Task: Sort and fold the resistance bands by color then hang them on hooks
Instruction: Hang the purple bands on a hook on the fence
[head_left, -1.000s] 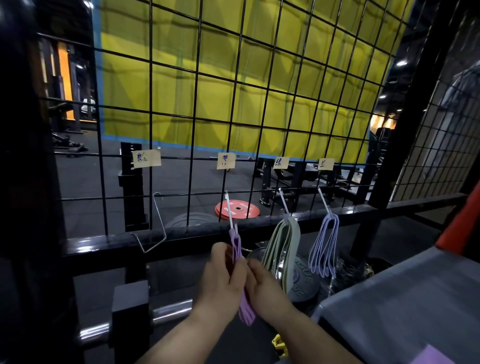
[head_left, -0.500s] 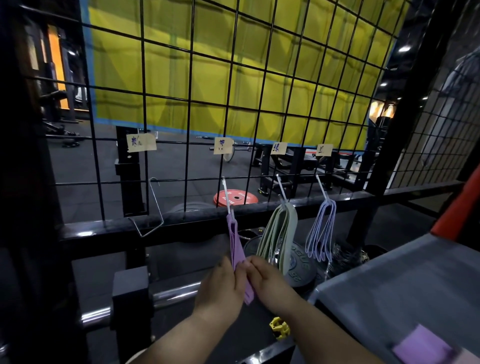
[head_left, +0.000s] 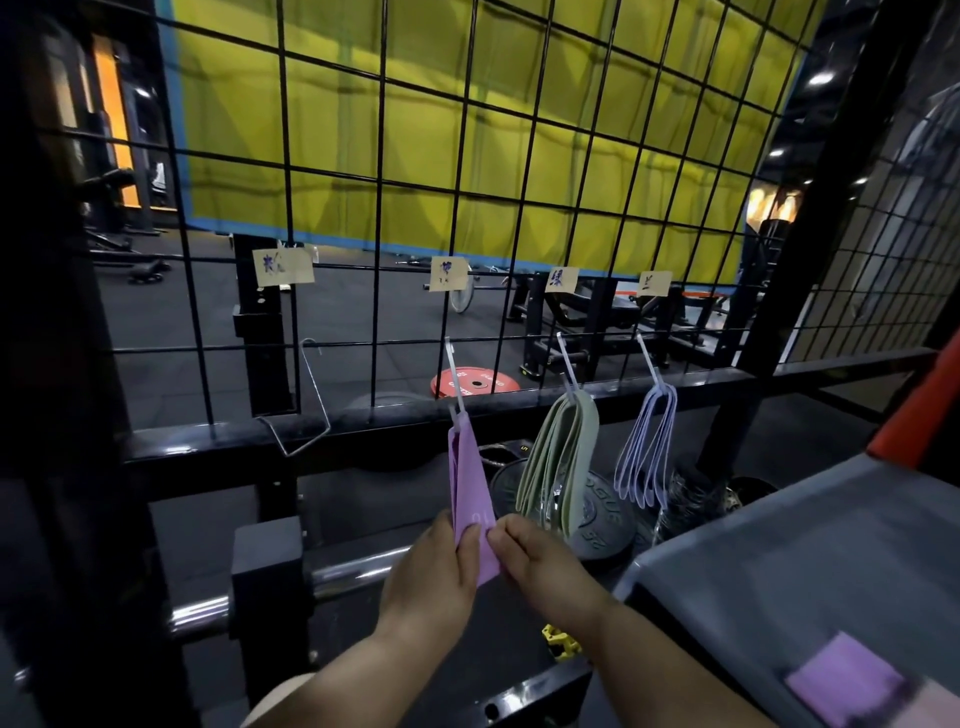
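A black wire grid (head_left: 378, 291) carries hooks (head_left: 567, 366) under paper labels (head_left: 283, 266). A purple band (head_left: 467, 467) hangs from one hook, green bands (head_left: 558, 457) from the next hook to the right, and thin pale-blue bands (head_left: 647, 452) from the rightmost. A folded purple piece (head_left: 844, 678) lies on the grey table (head_left: 805, 561) at the right.

The grid (head_left: 379, 171) is thin black painted metal wire, and the rail (head_left: 208, 436) under it is glossy. The labels (head_left: 283, 266) are matt tan paper. The purple band (head_left: 467, 467) looks smooth, matt and rubbery, as do the green bands (head_left: 561, 457). The near bar (head_left: 353, 571) is polished chrome. The desk (head_left: 805, 561) at right is matt grey. The far curtain (head_left: 571, 130) is creased yellow cloth.
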